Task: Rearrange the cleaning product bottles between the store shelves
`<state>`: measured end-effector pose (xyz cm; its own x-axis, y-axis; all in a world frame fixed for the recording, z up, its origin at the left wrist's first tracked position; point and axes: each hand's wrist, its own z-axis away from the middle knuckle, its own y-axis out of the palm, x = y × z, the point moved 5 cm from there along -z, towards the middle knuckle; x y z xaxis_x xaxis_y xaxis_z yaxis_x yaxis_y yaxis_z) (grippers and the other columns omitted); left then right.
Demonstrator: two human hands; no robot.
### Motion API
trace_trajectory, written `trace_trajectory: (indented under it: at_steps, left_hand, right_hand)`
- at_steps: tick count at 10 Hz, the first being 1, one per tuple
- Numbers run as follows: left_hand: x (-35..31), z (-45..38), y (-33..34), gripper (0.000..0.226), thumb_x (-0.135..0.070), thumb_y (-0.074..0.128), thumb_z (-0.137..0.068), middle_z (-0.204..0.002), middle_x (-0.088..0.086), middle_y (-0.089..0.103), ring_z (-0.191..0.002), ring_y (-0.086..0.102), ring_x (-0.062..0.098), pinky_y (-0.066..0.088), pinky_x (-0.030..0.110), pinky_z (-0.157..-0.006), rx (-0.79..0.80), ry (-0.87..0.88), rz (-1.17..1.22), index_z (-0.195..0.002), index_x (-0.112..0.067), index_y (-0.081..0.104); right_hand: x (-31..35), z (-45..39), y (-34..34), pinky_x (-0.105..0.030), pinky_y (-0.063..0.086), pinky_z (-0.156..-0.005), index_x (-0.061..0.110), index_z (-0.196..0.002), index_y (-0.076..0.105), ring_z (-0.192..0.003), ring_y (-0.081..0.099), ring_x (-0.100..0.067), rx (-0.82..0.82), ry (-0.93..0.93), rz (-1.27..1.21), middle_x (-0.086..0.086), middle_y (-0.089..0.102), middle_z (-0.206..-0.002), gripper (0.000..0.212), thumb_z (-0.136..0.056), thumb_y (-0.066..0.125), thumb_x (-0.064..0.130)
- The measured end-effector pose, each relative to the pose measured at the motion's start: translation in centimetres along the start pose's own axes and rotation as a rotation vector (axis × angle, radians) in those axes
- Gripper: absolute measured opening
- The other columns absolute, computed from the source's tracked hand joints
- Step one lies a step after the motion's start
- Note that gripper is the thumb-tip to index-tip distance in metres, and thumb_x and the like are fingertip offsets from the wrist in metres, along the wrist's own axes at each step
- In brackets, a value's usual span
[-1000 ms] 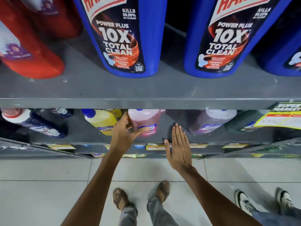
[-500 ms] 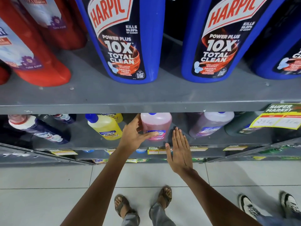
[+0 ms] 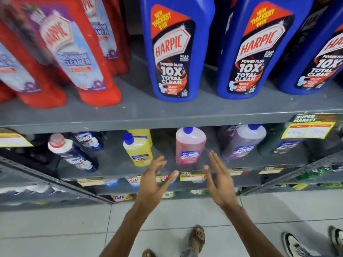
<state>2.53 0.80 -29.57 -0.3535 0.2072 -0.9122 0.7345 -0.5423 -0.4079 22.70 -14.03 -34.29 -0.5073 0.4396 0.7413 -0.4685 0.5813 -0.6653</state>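
Observation:
A pink Lizol bottle (image 3: pixel 190 145) with a blue cap stands on the lower grey shelf (image 3: pixel 115 162). A yellow bottle (image 3: pixel 137 149) is to its left and a purple one (image 3: pixel 243 141) to its right. My left hand (image 3: pixel 155 179) and my right hand (image 3: pixel 218 179) hover just in front of the pink bottle, one on each side, fingers spread, holding nothing. On the upper shelf (image 3: pixel 167 115) stand blue Harpic bottles (image 3: pixel 176 51) and red Harpic bathroom cleaner bottles (image 3: pixel 74 58).
White-and-blue Domex bottles (image 3: pixel 73 153) lean at the lower left. Yellow price tags (image 3: pixel 308 129) hang on the shelf edges. More goods fill the lowest shelves. Another person's sneakers (image 3: pixel 297 245) are on the tiled floor at the right, near my sandalled foot (image 3: pixel 197 238).
My left hand has let go of the pink bottle and drawn back. Both hands now sit lower and farther from the shelf. The view has tilted up, showing more of the upper shelf.

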Motion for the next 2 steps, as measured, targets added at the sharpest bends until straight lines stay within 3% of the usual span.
trace_trajectory:
  at_steps: [1,2]
  left_hand:
    - [-4.6,2.2,-3.5,0.044,-0.045,0.078,-0.088,-0.123,-0.019,0.073,-0.111,0.072,0.012,0.060,0.042,-0.097,-0.097,0.190,-0.010,-0.123,-0.020,0.071]
    - [-10.4,4.1,-7.7,0.035,-0.034,0.078,-0.091,-0.115,-0.005,0.078,-0.102,0.074,0.014,0.060,0.036,-0.094,-0.264,0.499,-0.042,-0.117,-0.010,0.076]
  right_hand:
    - [6.6,2.7,-4.7,-0.046,0.046,-0.123,0.019,-0.155,0.057,-0.153,0.048,-0.007,-0.198,-0.053,-0.227,0.015,0.053,-0.163,0.050,-0.107,0.065,0.029]
    - [14.3,5.5,-8.7,-0.043,0.050,-0.119,0.013,-0.149,0.063,-0.145,0.060,-0.017,-0.272,-0.230,-0.431,0.009,0.064,-0.154,0.049,-0.101,0.071,0.019]
